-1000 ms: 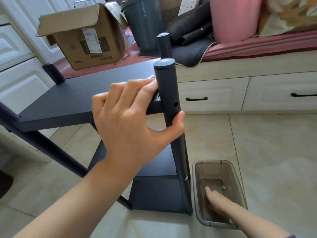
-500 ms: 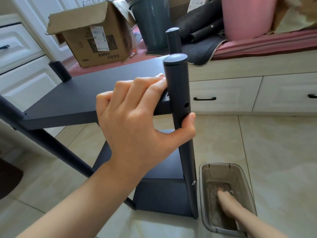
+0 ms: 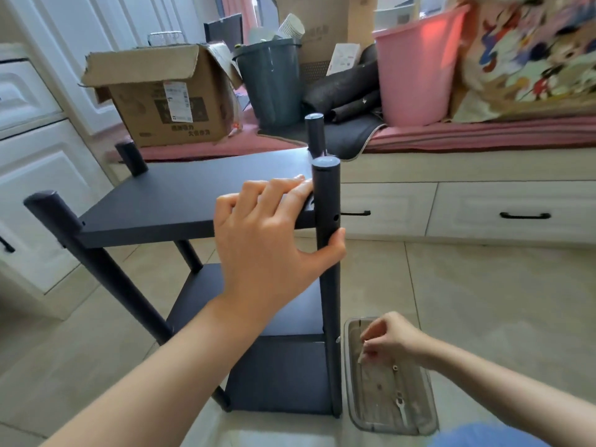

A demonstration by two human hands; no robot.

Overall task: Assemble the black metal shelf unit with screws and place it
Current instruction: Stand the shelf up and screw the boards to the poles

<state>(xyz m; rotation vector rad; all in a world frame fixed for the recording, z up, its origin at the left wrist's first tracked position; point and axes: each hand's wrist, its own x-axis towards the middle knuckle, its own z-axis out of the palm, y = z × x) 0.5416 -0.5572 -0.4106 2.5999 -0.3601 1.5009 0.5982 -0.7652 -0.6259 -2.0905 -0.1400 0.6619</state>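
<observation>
- The shelf (image 3: 180, 201) stands upright at frame centre on the tile floor, its 4 posts running vertically and its long axis top to bottom.
- The left hand (image 3: 271, 240) clamps the near post (image 3: 327, 201), thumb across it, fingers on the top board's edge.
- The right hand (image 3: 392, 340), lower right, hovers over the tray (image 3: 429, 414), fingertips pinched together; whether they hold a screw is unclear.
- Small hardware lies in the tray.
</observation>
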